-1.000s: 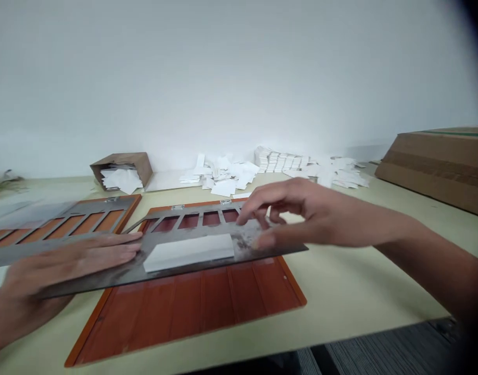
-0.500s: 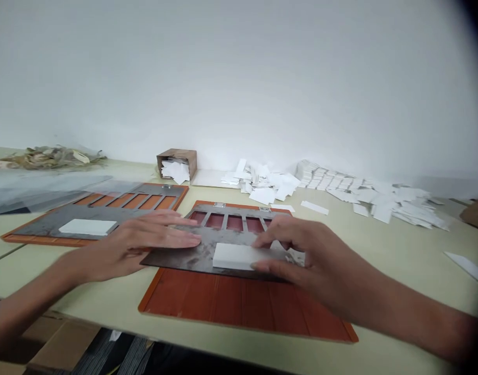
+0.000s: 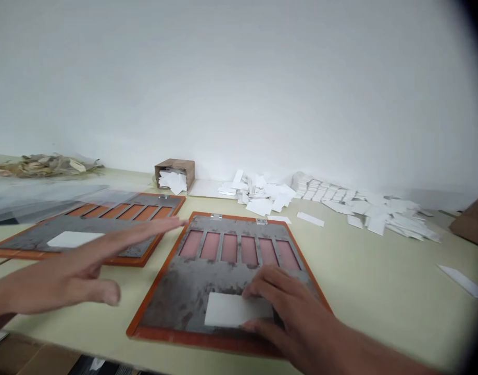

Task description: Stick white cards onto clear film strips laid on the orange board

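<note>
A hinged grey metal plate [image 3: 188, 289] with a row of several slots lies flat over a reddish-brown wooden board [image 3: 139, 319]. Pink shows through the slots. On the plate's near half sits a white block [image 3: 223, 310], its right end between the thumb and fingers of my right hand [image 3: 289, 307]. My left hand [image 3: 86, 263] is held off to the left, fingers stretched out and thumb apart, with nothing in it. Behind that hand is a second slotted plate on a board [image 3: 124, 247], bearing a white block [image 3: 73, 239] of its own.
At the back stand a cardboard box [image 3: 190, 174] holding white paper pieces, a loose paper heap [image 3: 268, 192] and stacked white cards [image 3: 321, 187]. Clear plastic sheeting [image 3: 39, 195] and a pile of brownish scraps [image 3: 47, 165] lie left. A brown object [image 3: 473, 224] is at right.
The hinged plate has swung down from a tilt to lie flat on the board. My left hand has left the plate and moved left; my right hand stays on the white block.
</note>
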`<state>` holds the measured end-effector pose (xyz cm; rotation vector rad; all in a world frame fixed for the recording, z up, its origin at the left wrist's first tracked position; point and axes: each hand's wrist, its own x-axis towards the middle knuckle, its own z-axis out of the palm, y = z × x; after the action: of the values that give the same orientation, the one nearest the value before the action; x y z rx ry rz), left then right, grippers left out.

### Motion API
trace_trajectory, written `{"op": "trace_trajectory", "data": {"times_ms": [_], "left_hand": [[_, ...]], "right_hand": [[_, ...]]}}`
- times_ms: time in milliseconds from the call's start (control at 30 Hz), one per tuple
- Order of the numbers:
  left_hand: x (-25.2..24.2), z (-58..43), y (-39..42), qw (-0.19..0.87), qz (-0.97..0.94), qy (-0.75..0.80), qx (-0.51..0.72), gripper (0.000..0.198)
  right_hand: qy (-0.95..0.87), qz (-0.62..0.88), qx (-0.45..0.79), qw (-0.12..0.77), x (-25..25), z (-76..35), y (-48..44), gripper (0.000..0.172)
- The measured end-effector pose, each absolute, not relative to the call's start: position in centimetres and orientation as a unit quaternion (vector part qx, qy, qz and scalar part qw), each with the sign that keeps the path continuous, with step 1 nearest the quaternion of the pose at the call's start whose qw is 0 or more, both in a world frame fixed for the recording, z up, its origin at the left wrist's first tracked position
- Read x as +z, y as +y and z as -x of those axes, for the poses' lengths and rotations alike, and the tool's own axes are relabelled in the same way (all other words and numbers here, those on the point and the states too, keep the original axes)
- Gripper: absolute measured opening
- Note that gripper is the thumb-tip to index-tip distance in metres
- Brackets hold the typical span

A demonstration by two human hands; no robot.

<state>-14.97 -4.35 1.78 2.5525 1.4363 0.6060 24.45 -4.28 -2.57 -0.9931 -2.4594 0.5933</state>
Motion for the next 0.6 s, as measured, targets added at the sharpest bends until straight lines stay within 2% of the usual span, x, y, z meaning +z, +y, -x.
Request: {"op": "trace_trajectory", "data": {"times_ms": [133, 233, 367, 467, 600], "left_hand": [[1.0, 11.5, -2.3, 0.146, -0.873, 0.442, 0.146, 0.075], [0.5, 8.8, 0.8, 0.163, -0.881, 0.430, 0.116, 0.070], [-1.2, 5.3, 4.6, 0.187, -0.900, 0.373, 0.125, 0.062], [-2.6, 4.0, 6.2, 0.195, -0.885, 0.389, 0.167, 0.058], [-3.1, 3.6, 6.4, 0.190, -0.840, 0.433, 0.266, 0.052]], "right_hand": [[-0.882, 0.356, 0.260, 0.169, -2.8, -24.6, -3.4, 0.033], [-0.861, 0.371, 0.264, 0.230, -1.7, -25.0, -1.6, 0.027], [-0.825, 0.421, 0.196, 0.321, 0.0, -26.3, 3.6, 0.026], [-0.774, 0.513, 0.133, 0.347, 0.1, -27.4, 9.6, 0.041], [-0.740, 0.571, 0.102, 0.340, 0.0, -27.6, 18.4, 0.061]]}}
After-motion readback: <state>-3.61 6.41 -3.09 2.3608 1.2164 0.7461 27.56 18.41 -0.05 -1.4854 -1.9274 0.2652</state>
